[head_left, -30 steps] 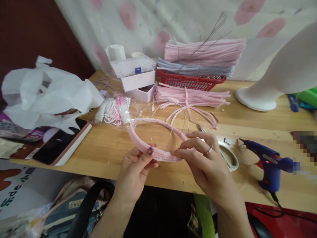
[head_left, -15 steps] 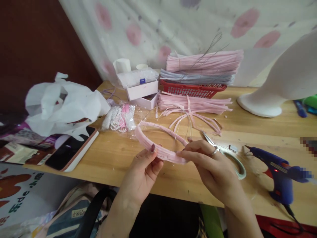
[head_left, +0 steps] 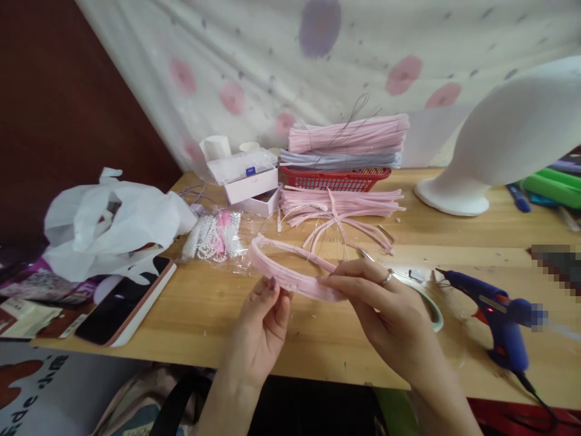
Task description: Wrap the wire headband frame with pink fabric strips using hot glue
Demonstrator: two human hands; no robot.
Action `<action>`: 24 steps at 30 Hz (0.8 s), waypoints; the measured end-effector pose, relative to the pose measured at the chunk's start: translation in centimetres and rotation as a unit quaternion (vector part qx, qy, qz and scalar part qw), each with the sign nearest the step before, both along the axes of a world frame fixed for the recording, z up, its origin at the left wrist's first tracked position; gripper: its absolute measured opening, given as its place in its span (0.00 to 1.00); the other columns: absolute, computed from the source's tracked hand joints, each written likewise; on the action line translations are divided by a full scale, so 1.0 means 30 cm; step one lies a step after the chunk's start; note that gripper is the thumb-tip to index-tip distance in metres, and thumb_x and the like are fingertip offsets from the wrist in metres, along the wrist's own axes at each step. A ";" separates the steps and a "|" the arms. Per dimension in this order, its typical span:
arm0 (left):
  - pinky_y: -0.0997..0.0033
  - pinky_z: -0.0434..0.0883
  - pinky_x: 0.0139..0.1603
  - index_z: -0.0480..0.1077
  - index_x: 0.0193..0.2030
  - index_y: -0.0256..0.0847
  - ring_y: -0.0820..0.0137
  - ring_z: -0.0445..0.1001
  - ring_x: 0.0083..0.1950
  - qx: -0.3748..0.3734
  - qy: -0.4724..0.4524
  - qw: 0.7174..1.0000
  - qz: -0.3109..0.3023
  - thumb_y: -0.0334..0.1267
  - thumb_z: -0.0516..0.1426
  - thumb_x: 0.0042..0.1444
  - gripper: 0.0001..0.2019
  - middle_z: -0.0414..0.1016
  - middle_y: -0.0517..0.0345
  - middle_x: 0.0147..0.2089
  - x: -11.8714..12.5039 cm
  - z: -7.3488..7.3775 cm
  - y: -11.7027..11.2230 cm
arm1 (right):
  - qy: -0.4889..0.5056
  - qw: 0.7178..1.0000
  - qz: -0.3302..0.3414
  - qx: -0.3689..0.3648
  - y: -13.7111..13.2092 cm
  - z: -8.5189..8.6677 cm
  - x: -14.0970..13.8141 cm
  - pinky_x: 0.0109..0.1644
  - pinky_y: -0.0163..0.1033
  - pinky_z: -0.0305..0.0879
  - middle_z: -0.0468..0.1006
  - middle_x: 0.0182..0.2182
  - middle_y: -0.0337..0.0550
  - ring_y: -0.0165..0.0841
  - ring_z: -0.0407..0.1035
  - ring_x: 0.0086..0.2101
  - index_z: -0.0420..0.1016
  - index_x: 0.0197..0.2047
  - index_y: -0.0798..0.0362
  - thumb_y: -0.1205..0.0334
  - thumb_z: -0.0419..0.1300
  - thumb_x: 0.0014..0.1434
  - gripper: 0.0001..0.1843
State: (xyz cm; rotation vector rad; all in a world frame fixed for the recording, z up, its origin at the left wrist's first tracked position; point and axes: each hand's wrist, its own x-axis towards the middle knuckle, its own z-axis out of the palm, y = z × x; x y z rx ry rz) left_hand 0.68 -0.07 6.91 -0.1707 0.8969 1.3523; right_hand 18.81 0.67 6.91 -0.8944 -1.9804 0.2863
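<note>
A pink fuzzy headband [head_left: 290, 280], apparently built from chenille stems laid side by side, is held up over the table in both hands. My left hand [head_left: 263, 330] pinches its near arc between thumb and fingers. At the near right end, my right hand [head_left: 390, 309] grips the band, its fingertips pressed on the pink strips. Partly behind the right hand lie scissors [head_left: 434, 309], with only part of the blades and a pale handle showing. Beyond the band are loose pink chenille stems [head_left: 349, 203] and thin bare wire hoops [head_left: 338, 227].
A blue glue gun [head_left: 494, 309] with a red light rests at right. Behind it stands a white foam head [head_left: 508, 133]. A red basket [head_left: 336, 180] bears stem bundles. Left are white boxes [head_left: 252, 184], bagged pearl beads [head_left: 213, 236], a phone [head_left: 124, 303] and a white plastic bag [head_left: 113, 212].
The head view has shifted, so the background sits lower and further left. My left thumb has slid slightly left along the headband; my right hand keeps its grip.
</note>
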 end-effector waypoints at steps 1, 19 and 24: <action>0.89 0.77 0.27 0.78 0.26 0.35 0.78 0.80 0.25 0.013 -0.003 1.000 -0.007 0.14 0.59 0.56 0.15 0.81 0.59 0.26 0.007 -0.009 -0.009 | 0.004 1.000 -0.013 0.006 0.000 0.001 -0.003 0.40 0.35 0.75 0.79 0.40 0.44 0.31 0.77 0.39 0.79 0.47 0.48 0.78 0.52 0.65 0.19; 0.82 0.77 0.37 0.83 0.32 0.40 0.78 0.77 0.30 0.181 0.127 0.975 -0.011 0.44 0.73 0.45 0.11 0.83 0.58 0.30 0.181 -0.078 -0.073 | -0.013 0.998 -0.064 0.017 -0.028 0.008 -0.050 0.40 0.33 0.75 0.78 0.39 0.45 0.31 0.77 0.39 0.75 0.44 0.52 0.78 0.51 0.64 0.16; 0.79 0.77 0.35 0.83 0.34 0.42 0.71 0.80 0.38 0.173 0.172 0.970 -0.009 0.45 0.72 0.47 0.11 0.84 0.55 0.37 0.195 -0.080 -0.063 | -0.004 0.998 -0.065 0.016 -0.023 -0.004 -0.050 0.39 0.33 0.75 0.77 0.39 0.45 0.31 0.76 0.38 0.73 0.46 0.50 0.77 0.51 0.66 0.15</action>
